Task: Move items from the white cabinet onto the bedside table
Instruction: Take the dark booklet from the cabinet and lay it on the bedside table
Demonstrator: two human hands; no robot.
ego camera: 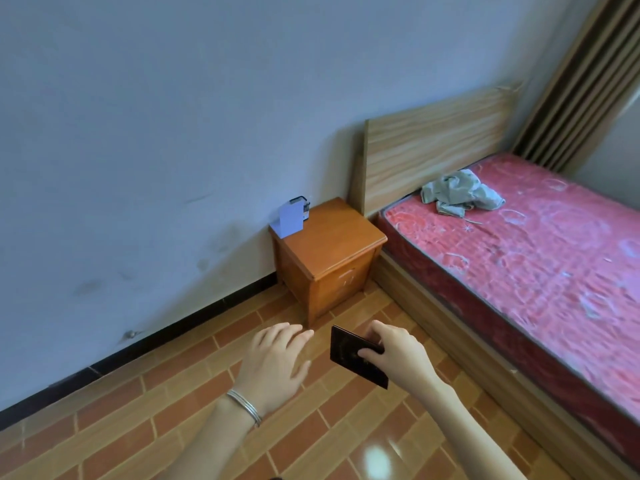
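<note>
Above the tiled floor (pixel 166 386), short of the bedside table (pixel 332 245), a thin dark card (pixel 353 358) is pinched by the right hand (pixel 398 355); the left hand (pixel 277 362) hovers beside it, fingers loose, holding nothing. Best carry it level and lay it flat on the bare wood, clear of the pale box (pixel 290 220) at the back corner.

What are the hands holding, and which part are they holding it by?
The right hand pinches a flat black rectangle by its right edge, thumb on its face. The left hand holds nothing.
</note>
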